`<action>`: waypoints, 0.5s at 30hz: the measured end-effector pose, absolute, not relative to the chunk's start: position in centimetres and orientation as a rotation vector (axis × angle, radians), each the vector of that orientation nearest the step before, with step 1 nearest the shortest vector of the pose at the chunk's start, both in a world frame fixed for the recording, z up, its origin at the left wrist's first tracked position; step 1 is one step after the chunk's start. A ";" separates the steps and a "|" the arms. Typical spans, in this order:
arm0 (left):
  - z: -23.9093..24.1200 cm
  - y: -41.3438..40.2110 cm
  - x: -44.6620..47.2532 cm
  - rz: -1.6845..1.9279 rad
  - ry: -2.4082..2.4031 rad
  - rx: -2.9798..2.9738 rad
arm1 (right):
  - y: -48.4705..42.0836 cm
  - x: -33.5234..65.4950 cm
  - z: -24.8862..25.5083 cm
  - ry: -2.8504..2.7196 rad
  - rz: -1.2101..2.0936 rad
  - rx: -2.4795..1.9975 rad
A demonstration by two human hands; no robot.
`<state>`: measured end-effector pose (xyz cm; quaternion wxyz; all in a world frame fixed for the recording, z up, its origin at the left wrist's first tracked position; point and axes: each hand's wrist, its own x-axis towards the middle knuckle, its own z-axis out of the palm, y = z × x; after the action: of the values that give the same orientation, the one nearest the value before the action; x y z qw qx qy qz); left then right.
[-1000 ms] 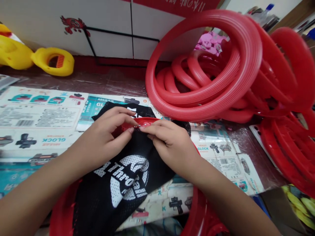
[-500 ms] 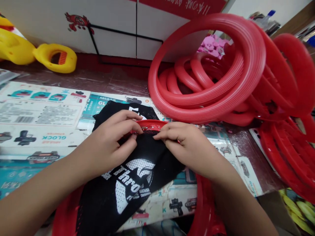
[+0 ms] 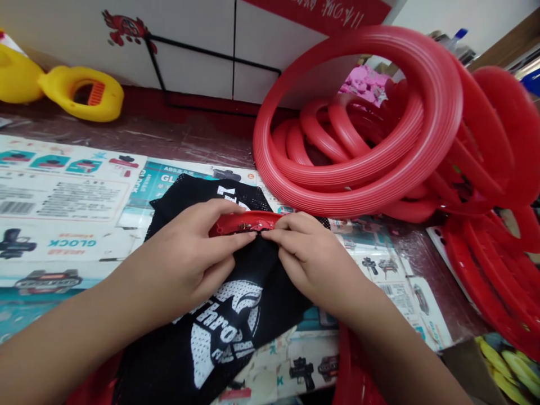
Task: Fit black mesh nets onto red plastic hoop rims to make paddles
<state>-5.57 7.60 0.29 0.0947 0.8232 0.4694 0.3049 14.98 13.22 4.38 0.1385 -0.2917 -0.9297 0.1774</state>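
A black mesh cloth (image 3: 270, 281) with white printed letters lies across a red plastic ring (image 3: 248, 220), which shows only in part. My left hand (image 3: 198, 247) pinches the cloth's edge at the ring's inner side, index finger stretched toward the middle. Close beside it, my right hand (image 3: 312, 259) has its fingers closed on the same edge, and the two sets of fingertips nearly meet. Small metallic bits show inside the ring's channel just above the fingertips. The fingers hide part of the cloth's edge.
Red ribbed rings (image 3: 358, 191) are piled at the back right, with more red ring parts (image 3: 498, 275) further right. Yellow duck-shaped pieces (image 3: 97, 109) stand at the back left. Flattened printed cardboard (image 3: 67, 197) covers the table; a white box (image 3: 198, 73) stands behind.
My left index finger has slid right along the cloth's edge, closer to my right hand. The cloth has shifted slightly left in the view, and the camera has tilted a little.
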 end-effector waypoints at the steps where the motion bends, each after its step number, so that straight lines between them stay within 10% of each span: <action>1: 0.2 7.6 -5.6 0.912 1.390 2.447 | 13.2 15.0 4.3 -2.688 0.508 -0.844; 15: -0.4 7.8 -5.3 0.922 1.436 2.539 | 13.0 15.0 4.0 -2.634 0.385 -0.803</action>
<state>-5.28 7.81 -0.37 0.0410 0.8293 0.4691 0.3010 14.96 13.04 4.04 0.1797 -0.2841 -0.9319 0.1363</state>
